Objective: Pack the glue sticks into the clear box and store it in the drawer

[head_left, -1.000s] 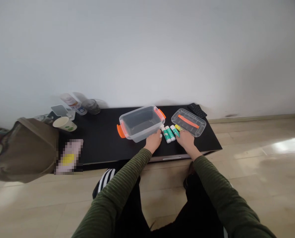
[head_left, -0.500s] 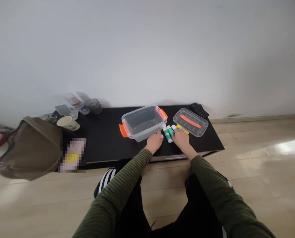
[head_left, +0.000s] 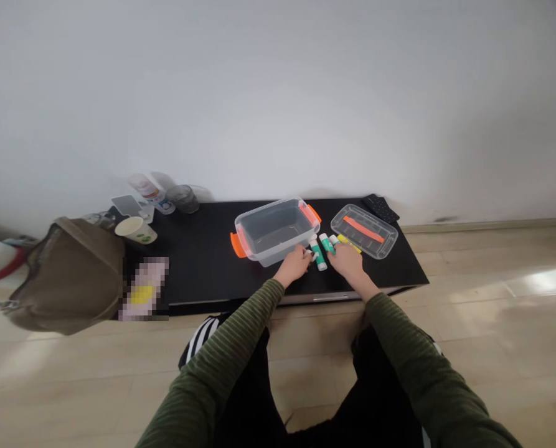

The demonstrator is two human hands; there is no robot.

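Observation:
A clear plastic box [head_left: 271, 254] with orange latches stands uncovered on the black cabinet top [head_left: 203, 261]. By its near right corner, my left hand [head_left: 293, 267] is closed, fingertips pinched on a white-ended stick mostly hidden by the fingers, apparently a glue stick. Just right of those fingers lies a green-and-white glue stick [head_left: 319, 254]. My right hand [head_left: 348, 261] curls over a second green glue stick [head_left: 327, 243] and another white-capped one [head_left: 334, 239]. A yellow item [head_left: 355, 246], partly covered by that hand, lies against the clear lid [head_left: 375, 247] with its orange handle.
At the back right lies a black remote-like object [head_left: 380, 208]. On the left are a paper cup [head_left: 136, 231], a dark glass [head_left: 183, 198], a spray can [head_left: 151, 193], a brown bag [head_left: 75, 277] and a blurred pink packet [head_left: 144, 289]. A wall rises behind the cabinet.
The whole view has shifted slightly, so things sit a little further right. My left fingers have drawn slightly away from the nearest glue stick, and a small gap shows between the two green sticks.

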